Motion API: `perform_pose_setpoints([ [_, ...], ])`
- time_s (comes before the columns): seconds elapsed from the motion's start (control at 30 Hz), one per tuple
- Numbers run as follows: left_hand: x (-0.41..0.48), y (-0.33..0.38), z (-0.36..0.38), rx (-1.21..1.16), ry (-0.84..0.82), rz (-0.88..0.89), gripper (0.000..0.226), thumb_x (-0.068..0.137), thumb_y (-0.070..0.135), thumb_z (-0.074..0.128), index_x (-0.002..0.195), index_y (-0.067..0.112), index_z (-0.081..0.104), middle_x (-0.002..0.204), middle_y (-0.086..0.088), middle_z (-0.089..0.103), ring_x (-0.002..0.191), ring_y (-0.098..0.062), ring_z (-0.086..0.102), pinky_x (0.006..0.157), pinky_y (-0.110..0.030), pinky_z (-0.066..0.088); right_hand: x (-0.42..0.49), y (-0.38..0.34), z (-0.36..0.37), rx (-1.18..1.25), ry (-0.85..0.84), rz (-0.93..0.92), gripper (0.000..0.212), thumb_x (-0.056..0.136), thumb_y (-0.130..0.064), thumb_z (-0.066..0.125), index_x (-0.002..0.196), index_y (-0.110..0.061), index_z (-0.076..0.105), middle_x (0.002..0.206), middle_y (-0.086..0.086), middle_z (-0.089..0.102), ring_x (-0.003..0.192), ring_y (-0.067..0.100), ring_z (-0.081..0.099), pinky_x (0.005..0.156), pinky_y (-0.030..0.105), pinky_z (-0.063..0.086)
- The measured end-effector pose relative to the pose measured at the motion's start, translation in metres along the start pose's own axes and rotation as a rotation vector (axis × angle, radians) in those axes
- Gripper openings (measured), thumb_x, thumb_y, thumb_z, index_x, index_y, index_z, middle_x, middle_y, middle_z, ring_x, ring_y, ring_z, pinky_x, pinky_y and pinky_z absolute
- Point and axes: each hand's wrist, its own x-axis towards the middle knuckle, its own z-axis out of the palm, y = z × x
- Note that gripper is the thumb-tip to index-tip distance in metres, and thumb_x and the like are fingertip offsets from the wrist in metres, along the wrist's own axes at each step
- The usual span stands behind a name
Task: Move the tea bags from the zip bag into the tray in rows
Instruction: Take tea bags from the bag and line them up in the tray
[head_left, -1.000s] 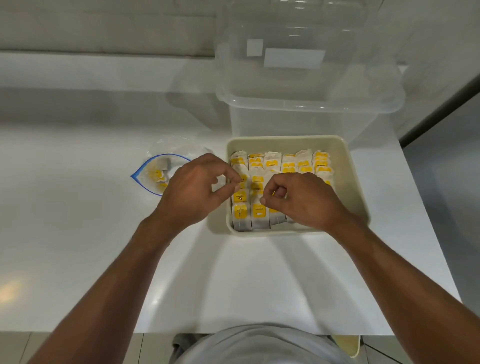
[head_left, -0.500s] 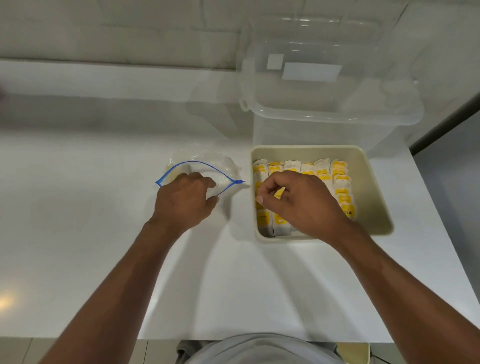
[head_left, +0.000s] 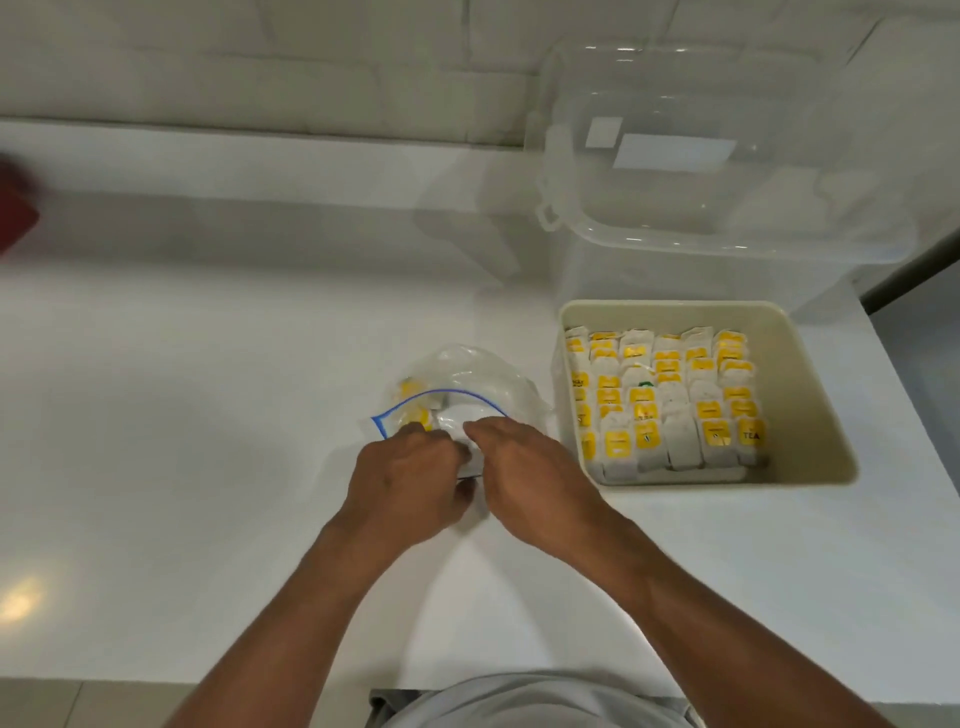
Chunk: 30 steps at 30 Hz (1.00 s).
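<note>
one more refill: right hand (head_left: 530, 467), hold unclear, quits the tray (head_left: 815, 364) for the zip bag (head_left: 483, 382) beside it, gripped by left hand (head_left: 410, 478).

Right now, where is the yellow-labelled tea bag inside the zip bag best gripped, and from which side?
Probably pinch the tea bag by its yellow-labelled end, reaching in from the near side. The zip bag has its blue-edged mouth gaping toward the person, and that tea bag lies just inside its left corner.

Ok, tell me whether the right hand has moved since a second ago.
Yes. The right hand was over the tray; it has gone left, off it, to the mouth of the zip bag, beside the left hand.
</note>
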Motion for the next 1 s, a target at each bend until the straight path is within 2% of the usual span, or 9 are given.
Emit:
perform_pose_setpoints([
  [0.13,-0.003,-0.008,-0.015,-0.091,-0.059,-0.075,0.042,0.089,0.058,0.051,0.127,0.042,0.058,0.125,0.018,0.061,0.118,-0.010,0.057,0.085,-0.026,0.045,-0.005,0.001,0.009,-0.166,-0.121,0.043,0.036,0.093,-0.016,0.043,0.126,-0.021,0.057,0.116,0.000,0.063,0.107,0.026,0.062,0.087,0.036,0.047],
  [0.2,-0.001,-0.012,-0.016,-0.106,-0.031,-0.099,0.045,0.092,0.052,0.049,0.136,0.042,0.051,0.136,0.019,0.055,0.122,-0.012,0.055,0.091,-0.025,0.044,-0.006,0.001,0.010,-0.215,-0.137,0.050,0.036,0.093,-0.016,0.043,0.125,-0.022,0.057,0.114,-0.001,0.063,0.105,0.026,0.063,0.084,0.035,0.049],
  [0.33,0.006,-0.017,-0.013,-0.136,0.061,-0.166,0.044,0.094,0.031,0.047,0.136,0.041,0.048,0.137,0.018,0.054,0.114,-0.018,0.060,0.084,-0.026,0.045,-0.004,0.001,0.012,-0.238,-0.095,0.101,0.043,0.094,-0.015,0.045,0.136,-0.022,0.048,0.126,-0.002,0.058,0.107,0.028,0.064,0.084,0.038,0.053],
  [0.43,0.008,-0.011,-0.012,-0.144,0.120,-0.191,0.042,0.093,0.028,0.050,0.134,0.040,0.051,0.134,0.018,0.057,0.103,-0.022,0.065,0.076,-0.027,0.047,-0.002,0.002,0.015,-0.259,-0.059,0.136,0.054,0.094,-0.019,0.051,0.145,-0.021,0.035,0.132,0.000,0.054,0.106,0.029,0.065,0.083,0.037,0.052],
  [0.57,0.009,-0.008,-0.010,-0.181,0.204,-0.218,0.039,0.090,0.028,0.056,0.127,0.037,0.060,0.126,0.013,0.064,0.094,-0.025,0.068,0.071,-0.031,0.052,0.002,-0.006,0.009,-0.278,-0.014,0.130,0.057,0.095,-0.017,0.051,0.148,-0.018,0.030,0.135,0.002,0.052,0.104,0.030,0.065,0.079,0.037,0.051],
  [0.77,0.006,-0.007,-0.009,-0.079,0.139,-0.336,0.013,0.086,0.025,0.053,0.093,0.029,0.064,0.089,0.007,0.067,0.070,-0.023,0.060,0.057,-0.025,0.039,0.029,-0.023,0.012,-0.125,-0.053,0.050,0.038,0.094,-0.009,0.048,0.131,-0.010,0.049,0.128,0.009,0.056,0.106,0.032,0.062,0.083,0.037,0.047],
  [0.87,0.004,-0.008,-0.006,-0.030,0.114,-0.401,0.006,0.086,0.023,0.056,0.086,0.025,0.062,0.082,0.004,0.065,0.064,-0.022,0.050,0.056,-0.025,0.036,0.043,-0.019,0.025,-0.083,-0.053,0.089,0.050,0.092,-0.017,0.054,0.140,-0.009,0.039,0.138,0.009,0.050,0.112,0.033,0.059,0.080,0.037,0.047],
  [0.93,0.002,-0.008,-0.003,-0.007,0.065,-0.387,0.008,0.074,0.021,0.071,0.071,0.022,0.063,0.067,0.004,0.063,0.053,-0.020,0.051,0.049,-0.022,0.031,0.047,-0.015,0.029,-0.026,-0.086,0.111,0.061,0.092,-0.021,0.057,0.147,-0.014,0.032,0.143,0.005,0.047,0.119,0.030,0.056,0.087,0.039,0.047],
  [1.0,0.002,-0.004,-0.002,0.049,0.069,-0.363,0.026,0.050,0.014,0.084,0.052,0.021,0.059,0.050,0.004,0.055,0.038,-0.019,0.050,0.046,-0.018,0.023,0.049,-0.012,0.030,-0.025,-0.091,0.138,0.053,0.093,-0.025,0.056,0.142,-0.019,0.037,0.138,0.003,0.052,0.119,0.028,0.056,0.090,0.039,0.048],
])
